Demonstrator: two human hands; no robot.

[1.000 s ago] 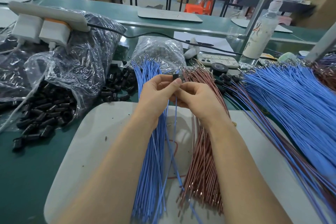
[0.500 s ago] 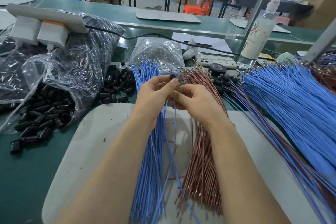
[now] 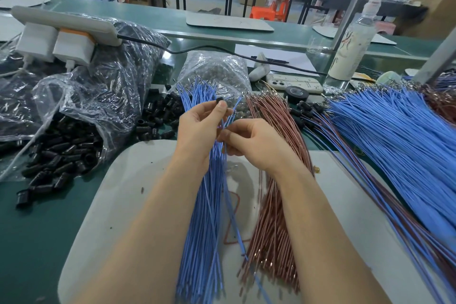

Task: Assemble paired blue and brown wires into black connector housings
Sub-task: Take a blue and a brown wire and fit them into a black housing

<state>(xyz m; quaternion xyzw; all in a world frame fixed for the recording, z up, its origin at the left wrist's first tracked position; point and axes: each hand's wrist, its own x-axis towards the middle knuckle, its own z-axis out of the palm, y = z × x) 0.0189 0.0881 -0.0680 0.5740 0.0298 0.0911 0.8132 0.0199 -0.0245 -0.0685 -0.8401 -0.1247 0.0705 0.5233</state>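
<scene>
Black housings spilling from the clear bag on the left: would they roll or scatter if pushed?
Probably scatter: the black housings are small, separate and loosely heaped. Their rounded, tube-like bodies suggest some would roll on the smooth green bench.

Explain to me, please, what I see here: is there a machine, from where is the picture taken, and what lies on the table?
No machine: two bare hands of a person, filmed by a camera worn on the head, looking down. The left hand pinches a small black housing; the right hand pinches a blue wire just below it. On the grey mat lie a blue bundle and a brown bundle. Loose black housings spill from a plastic bag on the left; paired wires lie at the right.
</scene>
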